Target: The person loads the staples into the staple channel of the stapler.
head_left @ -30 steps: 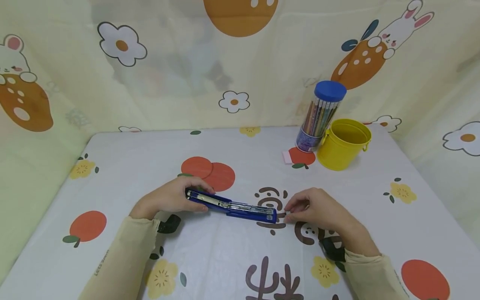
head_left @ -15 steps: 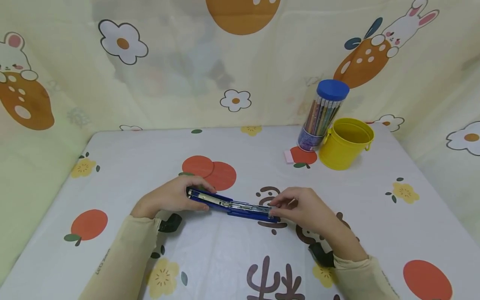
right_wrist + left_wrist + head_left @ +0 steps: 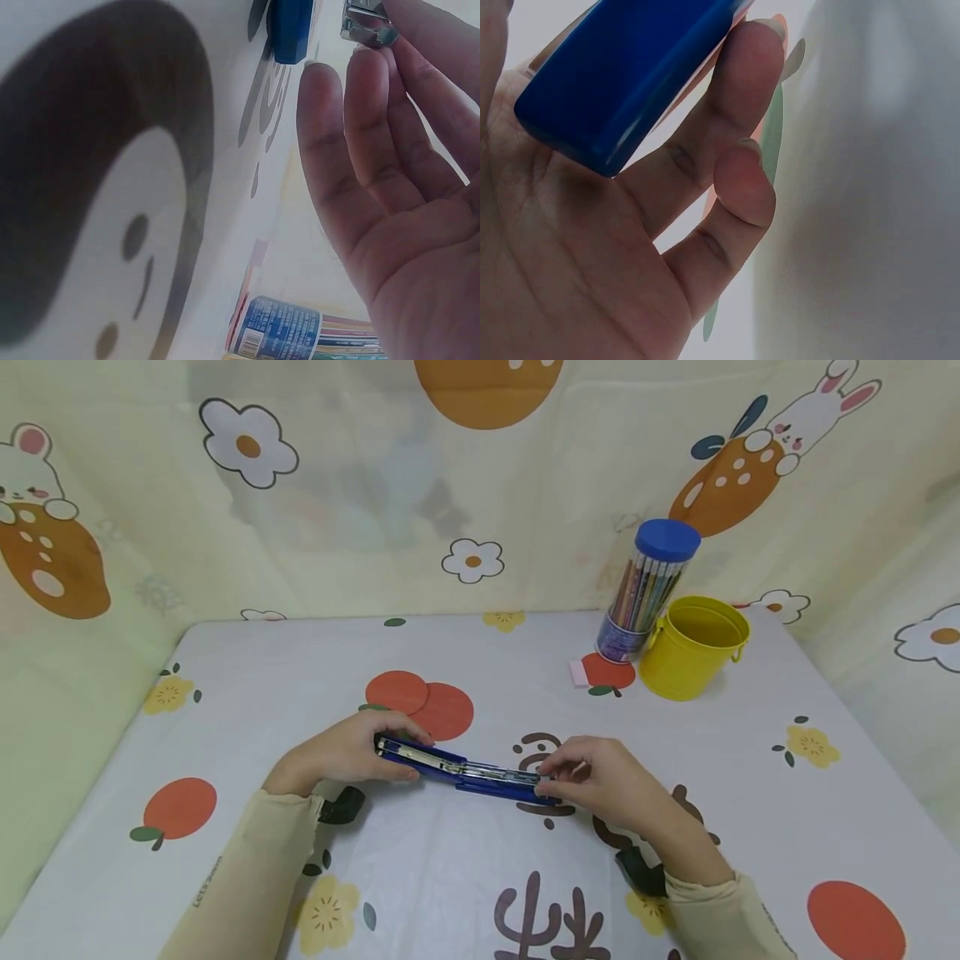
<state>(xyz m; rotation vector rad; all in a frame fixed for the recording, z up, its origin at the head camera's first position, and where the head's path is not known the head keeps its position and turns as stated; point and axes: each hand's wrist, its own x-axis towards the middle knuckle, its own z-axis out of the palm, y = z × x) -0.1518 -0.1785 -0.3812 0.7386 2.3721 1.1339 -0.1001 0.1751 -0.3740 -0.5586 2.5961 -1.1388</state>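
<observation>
A blue stapler (image 3: 491, 789) lies opened out nearly flat in the head view, its long metal staple channel (image 3: 491, 772) facing up. My left hand (image 3: 347, 753) holds its left end between thumb and fingers. In the left wrist view the blue end (image 3: 622, 82) sits against the palm, and two fingers curl up beside it. At the other end, my right hand (image 3: 607, 781) pinches the metal tip (image 3: 367, 24) with thumb and fingertips. The blue base end (image 3: 292, 34) stands apart from that tip in the right wrist view. The inside of the channel is too small to make out.
Toward the back right stand a clear tub of pencils (image 3: 651, 589) with a blue lid and a yellow bucket (image 3: 678, 664). A small pale pink eraser-like block (image 3: 578, 673) lies in front of the tub. A printed cloth (image 3: 420, 877) covers the table.
My right hand has moved left from beside the stapler onto the metal tip at its right end. My left hand keeps its hold, and the stapler stays nearly in place.
</observation>
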